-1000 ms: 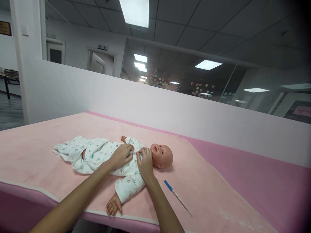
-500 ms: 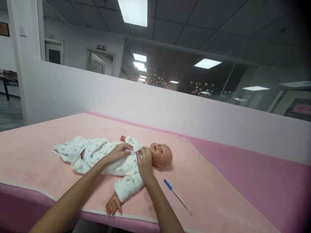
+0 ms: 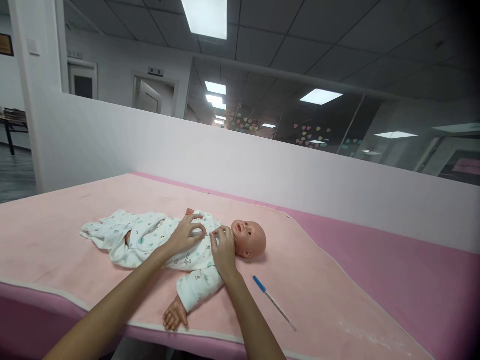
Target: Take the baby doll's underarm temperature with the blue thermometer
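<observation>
A baby doll (image 3: 250, 240) lies on its back with its head to the right, dressed in a white baby romper (image 3: 150, 227) with small green and dark prints. Over the doll's chest is my left hand (image 3: 183, 238), its fingers spread apart and nothing visibly held. My right hand (image 3: 224, 250) rests at the collar beside the doll's neck, fingers bent and thumb in a pinch on the romper's front edge. The fingertips partly cover that edge. One doll arm stretches toward me, its hand (image 3: 175, 314) bare beyond the sleeve.
A pen with a blue cap (image 3: 273, 302) lies right of my right forearm. Under the doll is a peach pad (image 3: 322, 300) over a pink surface (image 3: 397, 270). A white low wall (image 3: 262, 165) with glass above stands behind.
My left hand has drawn slightly back from the romper's front edge, and its fingers have spread wider. My right hand stays at the collar. Doll and pen lie as before.
</observation>
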### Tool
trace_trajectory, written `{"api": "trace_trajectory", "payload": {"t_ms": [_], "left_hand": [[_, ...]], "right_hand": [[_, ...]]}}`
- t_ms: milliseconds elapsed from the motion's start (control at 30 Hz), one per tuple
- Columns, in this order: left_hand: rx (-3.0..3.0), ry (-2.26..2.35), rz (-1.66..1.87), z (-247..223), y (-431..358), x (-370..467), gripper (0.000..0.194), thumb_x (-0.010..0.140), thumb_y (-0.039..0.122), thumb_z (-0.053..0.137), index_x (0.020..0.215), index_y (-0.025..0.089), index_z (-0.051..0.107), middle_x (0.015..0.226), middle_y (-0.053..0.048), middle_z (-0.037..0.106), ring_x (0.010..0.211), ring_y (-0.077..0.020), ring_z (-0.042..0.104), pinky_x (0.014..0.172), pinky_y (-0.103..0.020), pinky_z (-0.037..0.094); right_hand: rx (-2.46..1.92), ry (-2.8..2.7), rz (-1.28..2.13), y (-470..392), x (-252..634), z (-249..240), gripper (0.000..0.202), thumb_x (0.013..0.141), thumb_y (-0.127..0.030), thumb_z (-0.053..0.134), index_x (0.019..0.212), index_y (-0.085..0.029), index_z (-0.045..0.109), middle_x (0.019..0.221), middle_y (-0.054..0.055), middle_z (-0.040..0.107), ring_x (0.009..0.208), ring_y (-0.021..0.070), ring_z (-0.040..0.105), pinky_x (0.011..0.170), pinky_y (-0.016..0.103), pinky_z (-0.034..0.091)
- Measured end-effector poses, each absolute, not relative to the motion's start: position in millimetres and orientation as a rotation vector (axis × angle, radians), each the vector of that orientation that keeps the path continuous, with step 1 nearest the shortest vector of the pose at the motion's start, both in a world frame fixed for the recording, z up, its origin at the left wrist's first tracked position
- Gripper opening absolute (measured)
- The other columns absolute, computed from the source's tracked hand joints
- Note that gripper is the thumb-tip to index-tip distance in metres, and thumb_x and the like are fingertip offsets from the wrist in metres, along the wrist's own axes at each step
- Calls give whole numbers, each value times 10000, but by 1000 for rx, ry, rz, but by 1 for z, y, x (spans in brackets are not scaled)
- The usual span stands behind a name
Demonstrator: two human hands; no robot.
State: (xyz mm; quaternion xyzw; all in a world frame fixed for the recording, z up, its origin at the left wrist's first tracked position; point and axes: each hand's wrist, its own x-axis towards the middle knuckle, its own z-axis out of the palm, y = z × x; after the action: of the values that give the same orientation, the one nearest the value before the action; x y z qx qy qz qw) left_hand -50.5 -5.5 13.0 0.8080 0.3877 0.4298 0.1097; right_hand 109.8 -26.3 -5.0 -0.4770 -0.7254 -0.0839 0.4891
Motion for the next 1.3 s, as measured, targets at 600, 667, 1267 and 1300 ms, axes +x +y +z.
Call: {"api": "trace_trajectory", "payload": {"t_ms": [600,667,1267,1300], "left_hand": [[2113,1049,860,30,-10,-107,317,642,413,643,927,279,678,1222,-32,525,1071,-237,514,884,-322,436],[2099,1039,890,29,-9,-107,301,640,387,643,912,264,680,1216,-40,530,1073,-230,516,896,-324,433],[2195,1089,1000,16,0,-107,173,631,308,600,760,213,665,1284,-41,460,1155,-227,441,938,-327,411],[2197,1091,1002,16,0,-107,170,634,303,595,761,212,663,1287,-41,458,1158,-225,439,939,-323,410]], "right_hand": [[-1111,-2095,-157,-28,84,8,159,817,-236,488,953,-247,569,1034,36,580,1017,196,495,974,459,221],[-1130,-2091,-138,-21,76,10,111,801,-260,516,892,-235,574,958,28,605,959,195,522,969,468,221],[-1082,-1953,-235,-17,68,-1,34,760,-203,504,731,-215,517,732,-9,594,786,162,535,969,382,257],[-1082,-1951,-234,-17,68,-1,33,760,-203,506,732,-215,516,733,-10,593,785,161,533,968,380,257]]}}
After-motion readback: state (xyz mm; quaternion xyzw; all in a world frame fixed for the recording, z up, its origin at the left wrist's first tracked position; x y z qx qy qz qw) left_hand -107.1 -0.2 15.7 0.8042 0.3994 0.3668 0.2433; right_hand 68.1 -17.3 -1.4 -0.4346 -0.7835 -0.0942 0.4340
